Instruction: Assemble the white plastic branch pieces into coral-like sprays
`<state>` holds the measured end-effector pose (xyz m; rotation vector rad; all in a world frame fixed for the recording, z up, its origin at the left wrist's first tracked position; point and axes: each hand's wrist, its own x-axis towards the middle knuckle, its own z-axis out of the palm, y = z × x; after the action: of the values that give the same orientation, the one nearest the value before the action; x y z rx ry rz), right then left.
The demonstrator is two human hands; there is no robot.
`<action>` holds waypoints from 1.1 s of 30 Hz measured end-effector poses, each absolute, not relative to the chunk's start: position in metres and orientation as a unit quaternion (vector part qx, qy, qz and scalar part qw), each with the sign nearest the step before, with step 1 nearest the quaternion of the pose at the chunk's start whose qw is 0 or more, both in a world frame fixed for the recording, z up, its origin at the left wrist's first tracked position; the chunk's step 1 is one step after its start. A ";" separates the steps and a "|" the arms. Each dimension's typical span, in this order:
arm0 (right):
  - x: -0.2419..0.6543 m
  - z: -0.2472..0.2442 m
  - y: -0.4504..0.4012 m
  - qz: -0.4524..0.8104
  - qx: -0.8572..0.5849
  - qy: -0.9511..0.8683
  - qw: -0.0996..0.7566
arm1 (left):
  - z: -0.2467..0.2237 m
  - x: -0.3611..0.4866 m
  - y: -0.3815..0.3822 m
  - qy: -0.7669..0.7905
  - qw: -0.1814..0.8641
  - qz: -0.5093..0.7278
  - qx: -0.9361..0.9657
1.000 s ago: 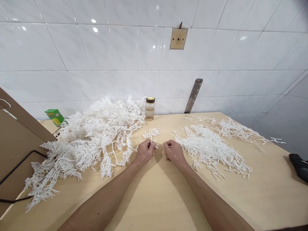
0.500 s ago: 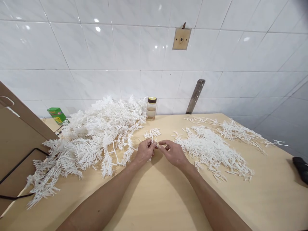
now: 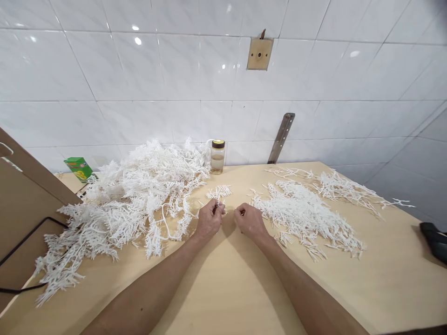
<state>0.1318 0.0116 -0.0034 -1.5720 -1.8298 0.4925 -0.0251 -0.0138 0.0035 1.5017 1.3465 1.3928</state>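
My left hand (image 3: 210,217) is closed in a pinch on a white branched piece, whose tips stick out above and beside the fingers. To its right, a short gap away, my right hand (image 3: 248,219) has its fingers curled together; what they hold, if anything, is hidden. Just beyond my left hand lies a small group of short white pieces (image 3: 219,191). A large heap of white branched strands (image 3: 136,186) fills the table's left side. Right of my right hand spreads a flat pile of loose white sprigs (image 3: 307,214).
Thin bare white stems (image 3: 349,190) lie at the back right. A lidded jar (image 3: 217,160) stands near the wall. At the left are a green box (image 3: 79,169) and a cardboard panel (image 3: 24,209). A black object (image 3: 433,242) sits at the right edge of the table (image 3: 223,298).
My hands have moved apart; my right hand has drawn a little to the right, away from the piece in my left hand. The whole view has shifted slightly.
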 end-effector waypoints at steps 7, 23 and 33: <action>0.167 0.001 0.027 0.066 -0.657 -0.637 0.398 | 0.008 -0.025 -0.015 0.492 0.415 0.570 0.511; 0.151 -0.007 0.020 0.060 -0.547 -0.792 0.263 | 0.007 -0.025 -0.014 0.480 0.398 0.581 0.523; 0.180 0.002 0.035 0.103 -0.616 -0.665 0.409 | 0.003 -0.021 -0.028 0.411 0.143 0.372 0.820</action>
<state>0.1798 0.0350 0.0025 -1.5521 -1.6762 0.2596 -0.0208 -0.0283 0.0030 2.3660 1.1843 1.0716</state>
